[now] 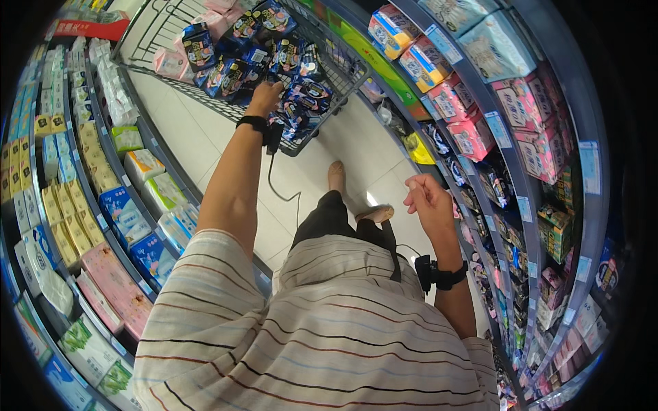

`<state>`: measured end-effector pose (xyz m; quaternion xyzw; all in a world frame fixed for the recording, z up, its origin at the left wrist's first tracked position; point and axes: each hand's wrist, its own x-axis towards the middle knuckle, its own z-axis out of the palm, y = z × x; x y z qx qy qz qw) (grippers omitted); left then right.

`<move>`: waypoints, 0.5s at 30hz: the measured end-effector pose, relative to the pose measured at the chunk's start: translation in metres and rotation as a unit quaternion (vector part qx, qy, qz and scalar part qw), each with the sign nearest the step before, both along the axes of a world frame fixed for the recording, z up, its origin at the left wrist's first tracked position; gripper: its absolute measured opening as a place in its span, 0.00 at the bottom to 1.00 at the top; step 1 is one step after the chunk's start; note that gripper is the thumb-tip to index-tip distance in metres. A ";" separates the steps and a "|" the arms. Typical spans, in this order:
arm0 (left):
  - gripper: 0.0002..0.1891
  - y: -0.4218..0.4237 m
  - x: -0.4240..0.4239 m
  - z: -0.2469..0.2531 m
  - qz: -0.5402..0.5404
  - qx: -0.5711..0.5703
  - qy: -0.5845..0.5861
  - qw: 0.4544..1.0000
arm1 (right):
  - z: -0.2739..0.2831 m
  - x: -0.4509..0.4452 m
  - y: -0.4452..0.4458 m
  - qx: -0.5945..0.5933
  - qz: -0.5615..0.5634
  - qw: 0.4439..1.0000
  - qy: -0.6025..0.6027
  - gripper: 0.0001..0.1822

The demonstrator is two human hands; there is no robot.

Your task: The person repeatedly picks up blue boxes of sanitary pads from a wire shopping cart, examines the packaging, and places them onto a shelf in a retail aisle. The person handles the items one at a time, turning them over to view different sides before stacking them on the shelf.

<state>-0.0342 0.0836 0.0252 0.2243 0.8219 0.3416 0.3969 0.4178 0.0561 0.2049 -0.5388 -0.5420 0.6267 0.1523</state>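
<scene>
A metal shopping cart [205, 100] stands ahead of me, heaped with dark blue plastic packs [229, 77] and several pale pink packs [172, 62] at its left side. My left hand [266, 97] is over the cart's near side, its fingers curled at the dark blue packs; whether it grips one cannot be told. My right hand [429, 199] hangs in the air beside the right shelves, fingers loosely bent and holding nothing. Each wrist wears a black strap with a small device.
Shelves with tissue packs [154, 190] and boxes run along the left. On the right, shelves [498, 128] carry pink packs [470, 136], dark packs and pale blue packs [496, 46]. My feet are on the tiled floor [277, 205] between them. A thin cable hangs from the left wrist.
</scene>
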 end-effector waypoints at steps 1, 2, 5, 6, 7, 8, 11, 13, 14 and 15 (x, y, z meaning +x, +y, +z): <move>0.24 0.009 -0.009 -0.020 0.005 -0.025 0.000 1.000 | -0.001 -0.005 0.001 -0.004 -0.001 1.000 -0.010 0.08; 0.25 0.015 -0.017 -0.040 0.010 -0.050 -0.001 0.999 | -0.001 -0.009 0.002 -0.008 -0.001 1.000 -0.019 0.08; 0.28 0.035 -0.030 -0.088 -0.095 -0.116 0.029 0.988 | -0.004 -0.014 0.002 -0.036 -0.025 0.998 -0.041 0.08; 0.30 0.041 -0.034 -0.104 -0.119 -0.127 0.023 0.985 | -0.004 -0.014 0.001 -0.044 -0.035 0.997 -0.046 0.08; 0.32 0.053 -0.031 -0.109 -0.162 -0.150 0.048 0.974 | -0.009 -0.013 -0.005 -0.047 -0.045 0.998 -0.027 0.08; 0.34 0.058 -0.031 -0.112 -0.204 -0.169 0.074 0.962 | -0.021 -0.014 -0.016 -0.047 -0.055 0.997 -0.008 0.08; 0.47 0.048 -0.032 -0.148 -0.182 -0.233 0.024 0.955 | -0.038 -0.001 -0.031 -0.010 -0.029 1.000 -0.006 0.07; 0.40 0.046 -0.032 -0.170 -0.192 -0.088 -0.031 0.977 | -0.043 -0.013 -0.033 -0.001 -0.078 0.995 -0.060 0.06; 0.38 0.038 -0.047 -0.199 -0.192 -0.089 0.022 0.977 | -0.019 -0.016 -0.020 -0.009 -0.063 0.995 -0.076 0.06; 0.36 0.034 -0.059 -0.228 -0.196 -0.089 0.076 0.974 | -0.007 -0.019 -0.015 -0.024 -0.068 0.995 -0.071 0.05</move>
